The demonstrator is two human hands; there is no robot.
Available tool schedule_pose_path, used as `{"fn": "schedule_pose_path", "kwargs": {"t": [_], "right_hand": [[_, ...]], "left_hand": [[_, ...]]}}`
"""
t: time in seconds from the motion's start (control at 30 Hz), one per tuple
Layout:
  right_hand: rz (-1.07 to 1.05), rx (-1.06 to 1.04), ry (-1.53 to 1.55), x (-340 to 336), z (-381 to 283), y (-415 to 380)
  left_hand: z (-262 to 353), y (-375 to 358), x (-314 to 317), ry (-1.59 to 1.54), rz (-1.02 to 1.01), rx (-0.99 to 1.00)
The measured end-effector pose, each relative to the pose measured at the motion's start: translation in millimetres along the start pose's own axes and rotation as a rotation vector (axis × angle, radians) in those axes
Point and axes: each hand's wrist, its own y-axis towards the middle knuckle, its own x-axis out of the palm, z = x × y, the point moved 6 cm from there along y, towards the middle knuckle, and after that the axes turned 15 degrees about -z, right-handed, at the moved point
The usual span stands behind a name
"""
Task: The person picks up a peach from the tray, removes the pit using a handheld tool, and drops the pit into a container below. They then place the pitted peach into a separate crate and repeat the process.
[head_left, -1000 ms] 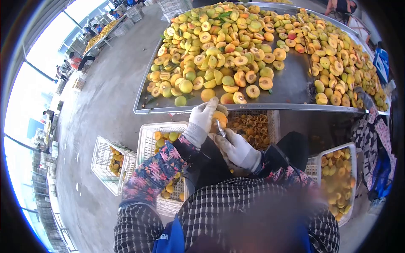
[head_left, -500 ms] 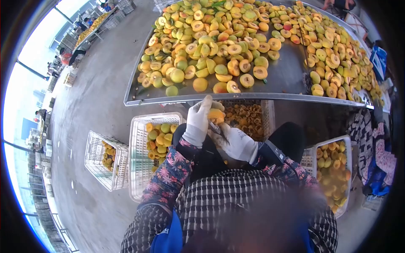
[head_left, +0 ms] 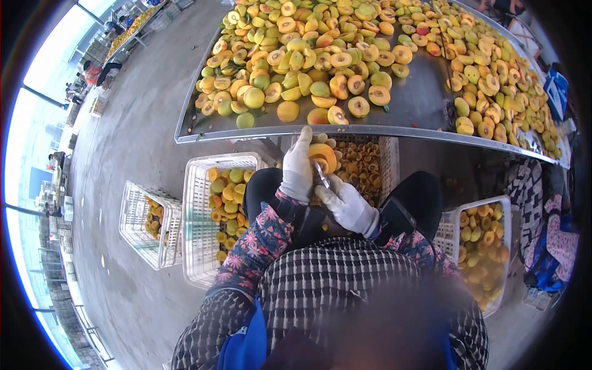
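Note:
My left hand [head_left: 300,168], in a white glove, holds a yellow peach half [head_left: 323,158] with its cut face turned toward me. My right hand [head_left: 350,208], gloved too, is closed round a small metal pitting tool [head_left: 321,175]. The tool's tip touches the cut face of the peach half; its exact shape is partly hidden. Both hands are above my lap, just in front of the metal table's near edge [head_left: 370,130]. Below them stands a white crate [head_left: 390,166] with cut-out peach pieces [head_left: 357,163].
Heaps of peach halves [head_left: 296,55] lie on the metal table. White crates holding peach halves stand at my left [head_left: 196,231] and right [head_left: 449,233], with a smaller crate [head_left: 166,250] farther left. Other people are in the background, one in red [head_left: 92,75].
The peach half has turned so that its cut face shows more, and the metal tool is now more visible against it. The view has shifted slightly.

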Motion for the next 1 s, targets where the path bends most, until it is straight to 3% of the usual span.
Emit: {"fn": "schedule_pose_path", "kwargs": {"t": [0.07,0.17,0.27,0.37,0.47,0.6,0.63,0.67,0.73,0.87,0.93,1.0], "right_hand": [[0.026,-0.029,0.029,2,3,-3],[-0.094,0.273,0.621,7,-5,-8],[-0.148,0.287,0.866,6,-6,-15],[-0.223,0.246,0.919,8,-16,-21],[-0.229,0.23,0.935,0,-25,-24],[-0.101,0.232,0.948,-23,-15,-29],[-0.086,0.249,0.933,-27,-15,-31],[-0.067,0.293,0.949,-31,-4,-34],[0.117,0.379,0.607,-46,17,-37],[0.073,0.453,-0.103,-60,57,-40],[0.078,0.478,-0.554,-63,54,-40],[0.118,0.459,-0.587,-66,62,-45]], "left_hand": [[-7,5,-5,-0.053,-0.008,-0.041],[-8,1,0,-0.073,-0.04,-0.084],[-7,-2,9,-0.071,-0.039,-0.107],[-9,-3,12,-0.081,-0.021,-0.106],[-18,4,-9,-0.396,-0.08,-0.176],[-5,10,-27,-0.167,0.011,-0.011],[1,6,-23,-0.201,-0.127,0.01],[4,0,-24,-0.276,-0.137,-0.001],[17,-13,-18,-0.416,-0.165,-0.029],[39,-33,-41,-0.311,-0.129,0.003],[59,-45,-78,-0.145,-0.163,0.157],[91,-68,-107,0.132,-0.103,0.347]]}}
